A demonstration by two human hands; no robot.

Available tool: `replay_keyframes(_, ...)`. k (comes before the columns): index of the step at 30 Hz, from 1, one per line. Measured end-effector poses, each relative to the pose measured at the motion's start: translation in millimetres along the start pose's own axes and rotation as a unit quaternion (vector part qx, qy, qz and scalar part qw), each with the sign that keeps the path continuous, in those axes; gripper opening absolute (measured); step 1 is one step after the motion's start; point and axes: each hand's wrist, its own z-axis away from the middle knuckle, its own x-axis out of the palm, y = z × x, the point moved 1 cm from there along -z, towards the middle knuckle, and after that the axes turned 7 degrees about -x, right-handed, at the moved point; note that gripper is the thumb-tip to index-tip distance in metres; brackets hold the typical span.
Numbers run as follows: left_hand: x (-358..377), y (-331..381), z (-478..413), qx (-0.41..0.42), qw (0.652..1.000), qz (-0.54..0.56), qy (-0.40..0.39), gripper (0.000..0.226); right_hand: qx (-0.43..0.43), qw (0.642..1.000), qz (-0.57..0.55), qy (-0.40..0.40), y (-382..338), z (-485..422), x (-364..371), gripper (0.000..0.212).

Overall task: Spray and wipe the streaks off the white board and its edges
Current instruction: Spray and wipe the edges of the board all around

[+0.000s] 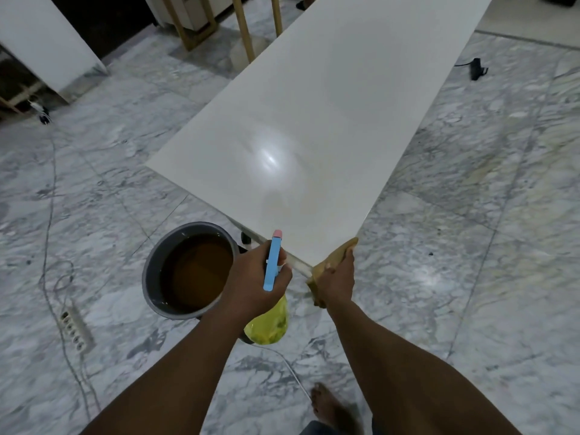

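Note:
A long white board (329, 120) stretches away from me, raised above the floor, with a faint yellowish streak near its close end. My left hand (255, 277) grips a spray bottle (272, 265) with a blue head, pink nozzle tip and yellow body, held just off the board's near edge with the nozzle toward the board. My right hand (337, 276) holds a tan cloth (334, 255) wrapped over the board's near right corner.
A grey bucket (150, 277) of brown water stands on the marble floor left of my hands. A power strip (77, 329) and its cable lie at the left. My bare foot (332, 409) is below. Wooden frame legs (244, 29) stand beyond the board.

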Motion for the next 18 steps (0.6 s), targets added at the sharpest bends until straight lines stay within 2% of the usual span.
replay_keyframes(4,5.2,-3.5,8.0,-0.008,1.0,0.003,-0.015,0.017,-0.013,0.996,0.085,-0.034,22.4,21.6,4.9,0.057)
replay_keyframes(6,8.6,-4.3,15.2,-0.005,1.0,0.012,-0.021,0.013,0.017,0.997,0.064,-0.026,38.1,36.9,0.4,0.071)
replay_keyframes(7,10.0,-2.8,15.3,-0.004,1.0,0.011,-0.023,0.014,0.021,0.999,0.04,-0.027,40.2,42.6,-4.2,0.069)
replay_keyframes(9,4.7,-2.9,19.4,-0.01,1.0,0.019,-0.015,0.019,0.037,0.998,0.038,-0.039,39.6,52.0,-9.5,0.044)
replay_keyframes(10,3.9,-4.1,17.6,-0.014,1.0,0.018,-0.014,0.019,0.04,0.998,0.047,-0.029,39.5,52.6,-10.8,0.038)
replay_keyframes(12,-2.6,-9.6,20.0,-0.023,1.0,0.014,-0.011,0.015,0.059,0.997,0.025,-0.042,32.5,61.4,-8.2,0.04)
replay_keyframes(16,-4.7,-14.8,22.7,-0.033,0.999,0.002,-0.01,0.014,0.07,0.989,0.108,-0.075,24.5,76.6,-2.5,0.045)
replay_keyframes(18,-10.9,-15.7,24.2,-0.034,0.999,-0.001,-0.006,0.014,0.041,0.982,0.133,-0.13,15.3,90.8,3.1,0.038)
